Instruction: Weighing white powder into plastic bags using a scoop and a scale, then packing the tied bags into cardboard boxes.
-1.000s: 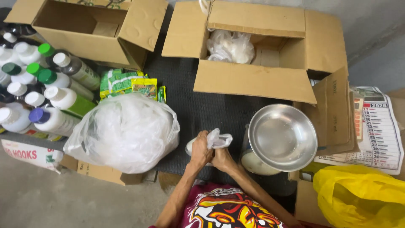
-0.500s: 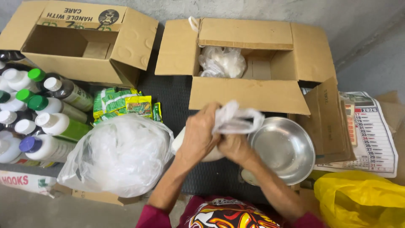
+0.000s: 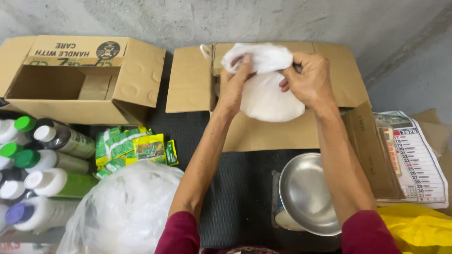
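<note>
A dark ribbed mat [image 3: 240,197] carries cardboard boxes [image 3: 136,80], bottles [image 3: 52,162], a steel bowl [image 3: 308,193].

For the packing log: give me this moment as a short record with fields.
Left hand: left hand grips the filled white plastic bag at its gathered top
Right hand: right hand pinches the same top
Bag position: held above the open brown cardboard box
Below: round shiny metal bowl on black ribbed mat
Left side: capped plastic bottles, green sachets, empty brown cardboard box

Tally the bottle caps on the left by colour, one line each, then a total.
Green caps: 3
White caps: 3 in clear view
Blue cap: 1
Total: 7, not counting bottles cut off at the picture's left edge.
</note>
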